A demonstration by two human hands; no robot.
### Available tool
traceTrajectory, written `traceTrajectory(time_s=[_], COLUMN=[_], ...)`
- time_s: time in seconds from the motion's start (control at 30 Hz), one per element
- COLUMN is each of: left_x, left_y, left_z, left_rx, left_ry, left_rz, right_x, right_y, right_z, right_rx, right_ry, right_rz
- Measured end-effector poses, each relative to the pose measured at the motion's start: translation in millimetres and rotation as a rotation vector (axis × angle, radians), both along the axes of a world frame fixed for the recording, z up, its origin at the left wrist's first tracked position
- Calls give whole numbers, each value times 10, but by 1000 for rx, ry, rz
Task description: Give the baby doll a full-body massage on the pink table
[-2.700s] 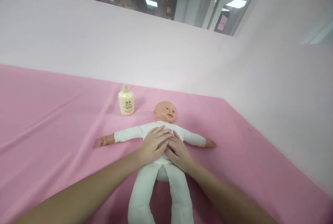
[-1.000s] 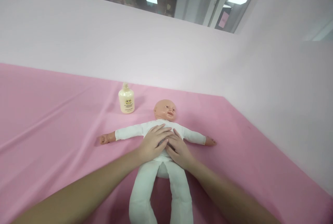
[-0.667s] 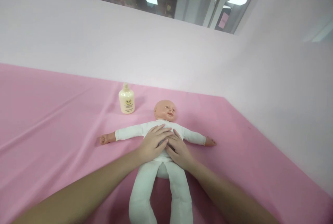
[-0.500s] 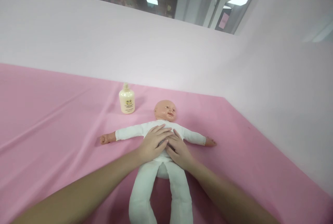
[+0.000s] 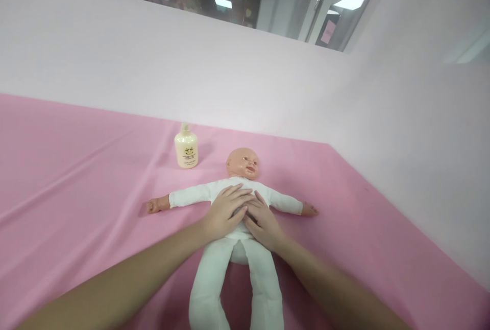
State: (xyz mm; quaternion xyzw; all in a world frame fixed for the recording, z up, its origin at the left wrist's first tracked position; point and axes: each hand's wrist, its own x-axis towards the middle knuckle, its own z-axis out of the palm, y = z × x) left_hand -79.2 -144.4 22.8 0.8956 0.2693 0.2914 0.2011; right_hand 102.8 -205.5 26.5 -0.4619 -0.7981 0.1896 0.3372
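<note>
A baby doll (image 5: 242, 163) in a white one-piece suit lies on its back on a pink cloth (image 5: 76, 187), arms spread wide and legs towards me. My left hand (image 5: 225, 211) rests flat on the doll's chest and belly, fingers apart. Beside it, my right hand (image 5: 263, 222) also lies flat on the belly, fingertips touching the left hand. Neither hand grips anything. The doll's torso is mostly hidden under my hands.
A cream lotion bottle (image 5: 186, 147) stands upright on the cloth just left of the doll's head. A pale pink wall (image 5: 237, 79) rises behind and along the right side. The cloth stretches far to the left.
Both hands stay pressed on the doll's torso in the same place. Only the view shifts slightly.
</note>
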Motion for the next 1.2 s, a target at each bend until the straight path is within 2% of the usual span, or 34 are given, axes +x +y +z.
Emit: traceTrajectory(time_s=[1.2], left_x=[6], left_y=[11], left_z=[-31], left_rx=[18], left_ry=[-3], left_rz=[2], right_x=[4], right_y=[-2], right_z=[-6], right_rx=[12], right_ry=[-4], right_rz=[-2])
